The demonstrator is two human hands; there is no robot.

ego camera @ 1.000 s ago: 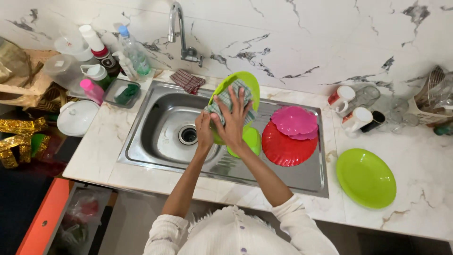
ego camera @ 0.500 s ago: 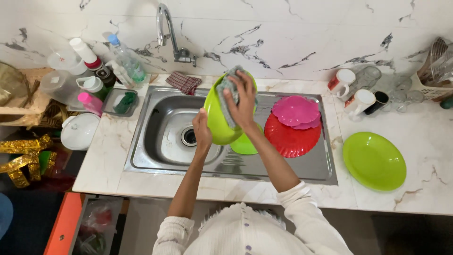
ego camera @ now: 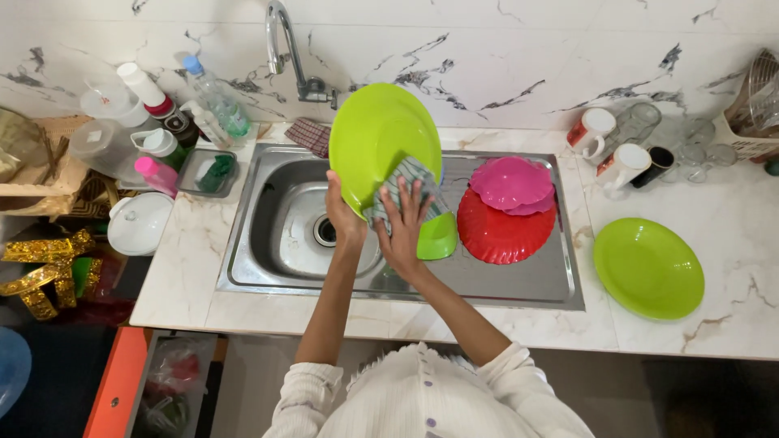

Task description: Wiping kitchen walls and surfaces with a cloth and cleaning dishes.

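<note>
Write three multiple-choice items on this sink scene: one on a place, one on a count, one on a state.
1. Where does the second green plate lie?
A. In the sink basin
B. On the counter right of the sink
C. On the red plate

2. How many white mugs stand at the wall on the right?
A. Two
B. Four
C. None

3. How is the green plate in the hands held?
A. Flat on the counter
B. Face down in the basin
C. Raised on edge above the sink

Answers:
1. B, it rests alone on the marble counter beyond the sink's right rim.
2. A, two white mugs lie beside the glasses.
3. C, the left hand grips its lower edge while the right hand presses a checked cloth against it.
</note>
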